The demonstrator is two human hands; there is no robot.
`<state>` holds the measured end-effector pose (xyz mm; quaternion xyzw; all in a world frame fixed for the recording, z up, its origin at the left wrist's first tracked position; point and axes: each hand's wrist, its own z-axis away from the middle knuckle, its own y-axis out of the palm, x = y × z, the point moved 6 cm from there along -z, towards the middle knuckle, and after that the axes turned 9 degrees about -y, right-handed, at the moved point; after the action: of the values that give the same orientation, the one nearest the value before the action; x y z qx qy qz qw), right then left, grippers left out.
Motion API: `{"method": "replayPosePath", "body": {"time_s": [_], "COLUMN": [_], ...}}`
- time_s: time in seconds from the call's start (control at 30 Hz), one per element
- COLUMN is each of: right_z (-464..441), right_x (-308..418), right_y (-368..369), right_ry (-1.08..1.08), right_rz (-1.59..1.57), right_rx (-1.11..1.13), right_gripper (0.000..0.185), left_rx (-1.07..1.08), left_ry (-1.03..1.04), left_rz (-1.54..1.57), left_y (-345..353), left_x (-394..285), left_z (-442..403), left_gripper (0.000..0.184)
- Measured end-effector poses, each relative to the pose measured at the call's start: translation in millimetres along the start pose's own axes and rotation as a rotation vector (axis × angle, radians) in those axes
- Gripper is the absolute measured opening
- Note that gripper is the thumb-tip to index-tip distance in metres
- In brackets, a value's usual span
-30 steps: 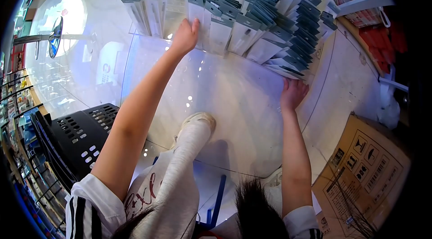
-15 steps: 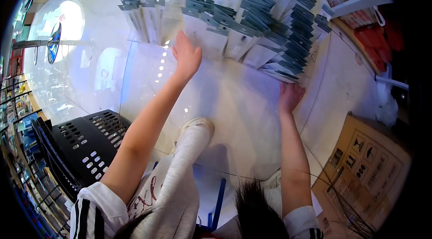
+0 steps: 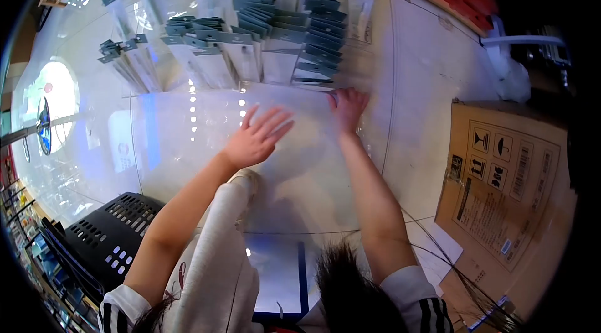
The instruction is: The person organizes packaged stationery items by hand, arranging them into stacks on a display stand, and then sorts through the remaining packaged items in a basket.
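Packets (image 3: 285, 35) stand in rows on the tiled floor (image 3: 313, 176), left of a tile edge (image 3: 391, 82); the left hand (image 3: 258, 139) is splayed before them, the right hand (image 3: 348, 107) at their near right corner, its grip indeterminable

Both arms (image 3: 379, 198) stretched fwd, L hand (image 3: 258, 137) splayed (a bit blurred), R hand (image 3: 349, 107) farther fwd w/ thumb apart.

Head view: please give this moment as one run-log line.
left hand: spread, apart from packets; right hand: beside packets, contact unclear; cardboard box: right side
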<state>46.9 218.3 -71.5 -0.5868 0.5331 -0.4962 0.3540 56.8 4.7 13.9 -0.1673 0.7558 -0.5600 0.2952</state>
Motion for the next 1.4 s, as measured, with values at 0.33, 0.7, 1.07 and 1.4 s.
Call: {"method": "replayPosePath", "body": {"time_s": [0.33,0.7,1.07,1.4], "right_z": [-12.3,-25.0,-204.4,-199.3], "right_x": [-4.4,-11.2,-60.6,-80.4], "right_y": [-7.5,-27.5,3.1,-51.3], "right_ry": [-0.068,-0.014,0.326,0.338], "right_rz": [-0.108,-0.323,-0.5,-1.488], "right_rx": [-0.009,-0.146,-0.097,-0.507], "right_gripper": [0.019,0.041,0.062,0.021], "left_rx": [-0.106,-0.026,-0.065,0.119], "left_ry": [0.12,0.069,0.222,0.153], "left_rz": [-0.486,-0.507,-0.175,-0.021], "left_y": [6.0,5.9,-10.5,-13.8], "left_x": [-30.4,-26.3,-51.0,-38.1], "left_z": [-136.0,-132.5,-58.3,-63.9], "left_gripper": [0.036,0.038,0.042,0.044]}}
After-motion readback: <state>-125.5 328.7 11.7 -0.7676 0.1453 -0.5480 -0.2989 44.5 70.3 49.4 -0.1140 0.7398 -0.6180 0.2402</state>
